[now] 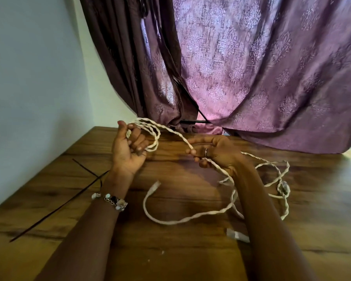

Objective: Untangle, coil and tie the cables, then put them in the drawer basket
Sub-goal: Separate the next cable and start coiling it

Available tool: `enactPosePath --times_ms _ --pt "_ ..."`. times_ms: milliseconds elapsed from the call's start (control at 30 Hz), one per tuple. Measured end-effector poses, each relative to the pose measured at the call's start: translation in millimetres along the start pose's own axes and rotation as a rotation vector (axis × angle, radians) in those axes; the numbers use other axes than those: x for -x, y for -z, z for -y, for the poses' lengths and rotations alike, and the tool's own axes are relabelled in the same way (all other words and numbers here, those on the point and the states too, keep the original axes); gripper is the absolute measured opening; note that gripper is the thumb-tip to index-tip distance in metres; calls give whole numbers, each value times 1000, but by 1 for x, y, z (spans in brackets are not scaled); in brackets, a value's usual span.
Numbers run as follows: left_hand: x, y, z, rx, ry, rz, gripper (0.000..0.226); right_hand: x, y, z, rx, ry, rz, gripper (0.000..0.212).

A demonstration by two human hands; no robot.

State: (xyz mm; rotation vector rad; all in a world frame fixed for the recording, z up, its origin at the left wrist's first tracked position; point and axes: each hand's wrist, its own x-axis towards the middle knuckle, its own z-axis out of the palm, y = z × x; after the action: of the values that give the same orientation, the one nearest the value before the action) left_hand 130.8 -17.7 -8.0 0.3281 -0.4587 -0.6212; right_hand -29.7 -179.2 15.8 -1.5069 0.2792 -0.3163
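Counts: two hands, one white twisted cable (190, 219), two thin dark ties (55, 207) crossed on the tabletop (170, 260), one bracelet (111, 199) on the left wrist, one ring (205, 152) on the right hand.

Left hand (130, 149): raised palm-up above the tabletop, fingers curled round a few loops of the cable. The loops are seen to arch over the fingertips and hang down the far side of the hand.

Right hand (213, 152): held level with the left, a short gap between them. The cable is pinched between thumb and fingers.

Cable run: one taut span is stretched from the loops at the left hand, slanting down and rightward into the right hand's pinch. From there it is passed under the right wrist and dropped to the tabletop, where loose bends are spread to the right of the right forearm. A further length is curved back between the two forearms, its free end (154, 185) pointing up and away, toward the hands. A pale plug (237, 236) is seen lying by the right forearm, blurred.

Ties: laid left of the left forearm, long axis running from near-left to far-right.

Behind: purple patterned curtain (272, 67), pale wall (28, 78) at left.
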Motion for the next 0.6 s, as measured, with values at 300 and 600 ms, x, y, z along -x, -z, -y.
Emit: enactPosePath --times_ms 300,600 --pt "-2 -6 5 -45 -33 69 39 12 -59 1 1772 140 67 34" --pt "-2 -6 13 -419 33 -49 30 4 -62 -5 1835 592 30 39"
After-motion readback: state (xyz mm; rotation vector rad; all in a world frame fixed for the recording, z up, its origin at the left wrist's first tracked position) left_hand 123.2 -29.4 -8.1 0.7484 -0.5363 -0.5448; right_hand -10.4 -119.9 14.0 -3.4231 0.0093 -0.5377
